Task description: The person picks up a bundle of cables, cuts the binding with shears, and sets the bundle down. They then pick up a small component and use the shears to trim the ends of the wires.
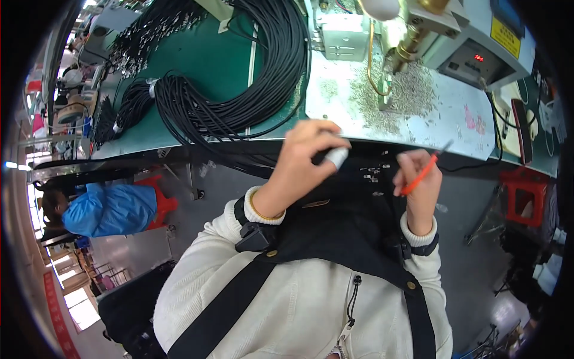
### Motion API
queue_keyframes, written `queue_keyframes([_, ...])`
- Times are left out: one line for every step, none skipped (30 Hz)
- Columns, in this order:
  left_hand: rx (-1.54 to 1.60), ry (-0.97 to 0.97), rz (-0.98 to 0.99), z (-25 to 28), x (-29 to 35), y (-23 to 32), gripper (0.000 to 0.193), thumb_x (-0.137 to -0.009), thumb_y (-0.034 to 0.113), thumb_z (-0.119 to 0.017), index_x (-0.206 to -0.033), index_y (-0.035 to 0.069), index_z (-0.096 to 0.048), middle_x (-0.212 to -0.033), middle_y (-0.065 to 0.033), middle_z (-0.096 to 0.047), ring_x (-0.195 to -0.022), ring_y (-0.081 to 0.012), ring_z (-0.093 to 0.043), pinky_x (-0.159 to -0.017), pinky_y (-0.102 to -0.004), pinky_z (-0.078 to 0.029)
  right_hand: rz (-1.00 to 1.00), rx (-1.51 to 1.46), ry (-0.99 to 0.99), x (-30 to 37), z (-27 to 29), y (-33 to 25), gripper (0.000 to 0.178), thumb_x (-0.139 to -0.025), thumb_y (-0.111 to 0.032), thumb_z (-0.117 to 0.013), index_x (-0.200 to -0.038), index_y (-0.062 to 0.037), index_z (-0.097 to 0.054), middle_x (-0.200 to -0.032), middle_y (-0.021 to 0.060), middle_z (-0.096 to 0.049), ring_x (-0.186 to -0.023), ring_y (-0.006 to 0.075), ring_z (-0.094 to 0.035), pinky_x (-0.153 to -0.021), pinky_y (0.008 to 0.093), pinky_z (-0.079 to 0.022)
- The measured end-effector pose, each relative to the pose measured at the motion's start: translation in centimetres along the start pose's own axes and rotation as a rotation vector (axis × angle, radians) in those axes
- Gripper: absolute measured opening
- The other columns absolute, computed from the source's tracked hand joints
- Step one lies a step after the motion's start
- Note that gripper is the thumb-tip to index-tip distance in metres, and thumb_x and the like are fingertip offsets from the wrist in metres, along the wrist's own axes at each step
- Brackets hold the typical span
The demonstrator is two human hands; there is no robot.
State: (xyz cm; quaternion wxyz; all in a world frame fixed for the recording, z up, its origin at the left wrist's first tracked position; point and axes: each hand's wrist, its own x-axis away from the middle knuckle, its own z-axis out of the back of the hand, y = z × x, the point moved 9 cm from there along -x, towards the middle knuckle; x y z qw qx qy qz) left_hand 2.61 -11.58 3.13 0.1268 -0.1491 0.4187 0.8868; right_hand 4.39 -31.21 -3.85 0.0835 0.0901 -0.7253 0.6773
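My left hand hovers over the front edge of the workbench, its fingers curved and the thumb apart from them. A white wrap covers the thumb tip, and no object shows between the fingers. To the right, my right hand grips a slim orange-handled tool with a thin dark tip pointing up and right. Its exact kind cannot be made out. Small metal pieces lie on the black apron between my hands. A large bundle of black cables lies on the green bench top, beyond my left hand.
A bench machine with a brass-coloured part stands ahead, small metal bits scattered around it. Right of it is a grey control box with a red display. Red stools stand at right; a person in blue sits left.
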Motion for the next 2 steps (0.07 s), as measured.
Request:
queue_keyframes([-0.056,0.139,-0.009,1.39,0.17,-0.37,0.027,-0.061,-0.004,-0.062,-0.087,0.005,-0.060,-0.089,-0.0073,-0.056,-0.088,-0.0223,-0.051,-0.075,-0.0308,-0.041,0.011,-0.005,-0.016,-0.15,0.77,0.48,0.015,-0.082,-0.014,-0.054,-0.077,-0.0002,-0.055,-0.050,0.0047,-0.051,-0.032,0.0077,-0.042,-0.031,0.0167,-0.031])
queue_keyframes([-0.059,0.155,-0.009,1.68,0.11,-0.43,0.027,-0.061,-0.004,-0.062,-0.087,0.005,-0.060,-0.089,-0.0073,-0.056,-0.088,-0.0223,-0.051,-0.075,-0.0308,-0.041,0.021,-0.011,-0.030,-0.40,1.51,0.75,0.015,-0.083,-0.015,-0.052,-0.080,-0.0008,-0.055,-0.052,0.0050,-0.053,-0.032,0.0080,-0.042,-0.031,0.0164,-0.032])
